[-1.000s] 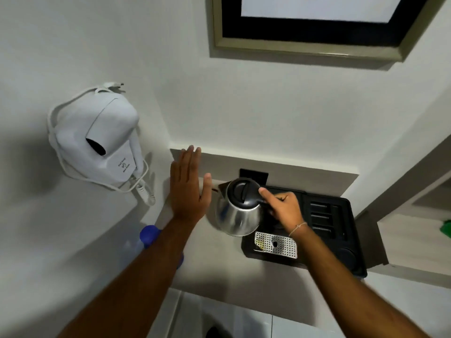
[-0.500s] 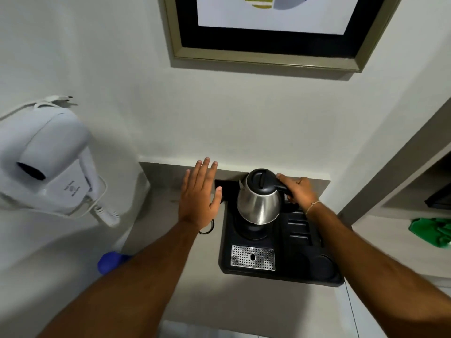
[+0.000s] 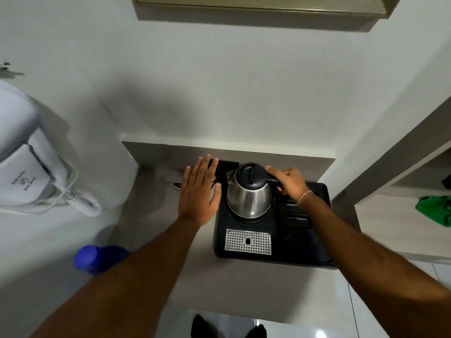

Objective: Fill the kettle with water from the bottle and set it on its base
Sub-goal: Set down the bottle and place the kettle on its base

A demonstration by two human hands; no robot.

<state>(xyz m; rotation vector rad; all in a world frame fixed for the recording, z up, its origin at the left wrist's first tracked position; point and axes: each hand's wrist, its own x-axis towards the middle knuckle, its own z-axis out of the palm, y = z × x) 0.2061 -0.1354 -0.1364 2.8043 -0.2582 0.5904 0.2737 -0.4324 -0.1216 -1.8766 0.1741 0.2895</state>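
Head view, centre of frame: the right hand [image 3: 289, 182] grips the kettle [image 3: 249, 191] handle — kettle upright on the black tray [image 3: 302, 242]; the left hand [image 3: 199, 191] hovers beside it, fingers spread flat.

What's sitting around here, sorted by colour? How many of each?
Silver: 2, the kettle and the perforated drip grille
Black: 1, the tray
White: 1, the wall hair dryer
Blue: 1, the bottle cap
Green: 1, a cloth-like thing on the right shelf
Total: 6

The right hand holds the kettle's handle; the left hand is open.
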